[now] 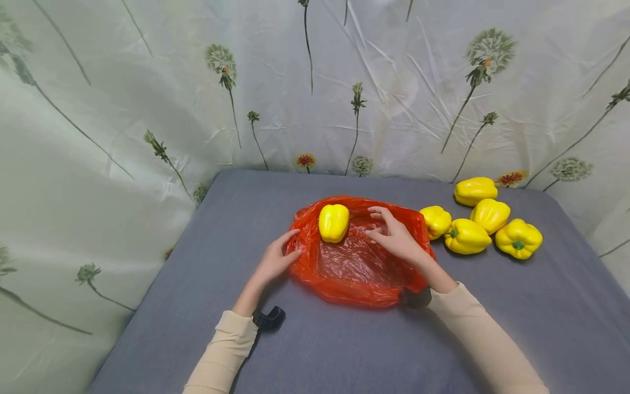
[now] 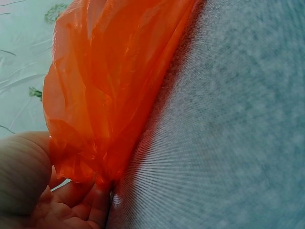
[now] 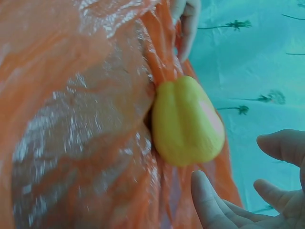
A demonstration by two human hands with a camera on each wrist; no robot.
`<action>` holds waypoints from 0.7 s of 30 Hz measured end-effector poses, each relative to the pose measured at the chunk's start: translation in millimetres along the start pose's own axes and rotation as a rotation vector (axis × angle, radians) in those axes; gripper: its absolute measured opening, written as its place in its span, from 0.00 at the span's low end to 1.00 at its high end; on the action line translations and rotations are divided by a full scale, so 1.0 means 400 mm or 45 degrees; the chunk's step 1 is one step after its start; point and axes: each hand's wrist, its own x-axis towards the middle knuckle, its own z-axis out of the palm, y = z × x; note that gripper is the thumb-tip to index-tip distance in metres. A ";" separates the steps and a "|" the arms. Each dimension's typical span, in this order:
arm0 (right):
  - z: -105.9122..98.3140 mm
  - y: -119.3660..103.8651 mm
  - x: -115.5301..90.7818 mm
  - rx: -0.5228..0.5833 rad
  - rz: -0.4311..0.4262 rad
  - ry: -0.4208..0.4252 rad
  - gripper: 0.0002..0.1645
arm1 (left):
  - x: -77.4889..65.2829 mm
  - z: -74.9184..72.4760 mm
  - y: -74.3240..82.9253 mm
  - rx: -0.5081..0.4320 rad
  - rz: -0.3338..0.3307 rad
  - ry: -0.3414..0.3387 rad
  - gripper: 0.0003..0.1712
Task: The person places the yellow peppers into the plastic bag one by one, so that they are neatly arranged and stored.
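Observation:
A red plastic bag (image 1: 354, 284) lies spread with its mouth facing up. Inside, toward its left back, sits one yellow bell pepper (image 1: 334, 223), large in the right wrist view (image 3: 186, 124). My left hand (image 1: 276, 257) is at the bag's left side, thumb and fingers apart and touching the plastic. In the left wrist view, the bag's bunched edge (image 2: 95, 157) comes down between thumb and fingers. Over the right part of the bag's mouth hovers my right hand (image 1: 396, 238), fingers spread and holding nothing. In its wrist view, the fingertips (image 3: 200, 179) point toward the pepper from below right.
Several more yellow bell peppers (image 1: 467, 237) lie in a group right of the bag, the closest (image 1: 436, 221) beside its rim. Grey cloth (image 1: 315, 350) covers the table. Behind and to the left hangs a pale curtain (image 1: 275, 82) printed with dandelions.

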 end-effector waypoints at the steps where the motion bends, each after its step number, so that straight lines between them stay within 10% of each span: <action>1: -0.008 0.000 -0.007 -0.002 0.000 0.006 0.35 | 0.000 0.000 0.000 0.000 0.000 0.003 0.31; 21: -0.173 0.036 -0.146 -0.059 0.013 0.167 0.32 | -0.003 0.000 0.000 0.000 -0.006 -0.005 0.32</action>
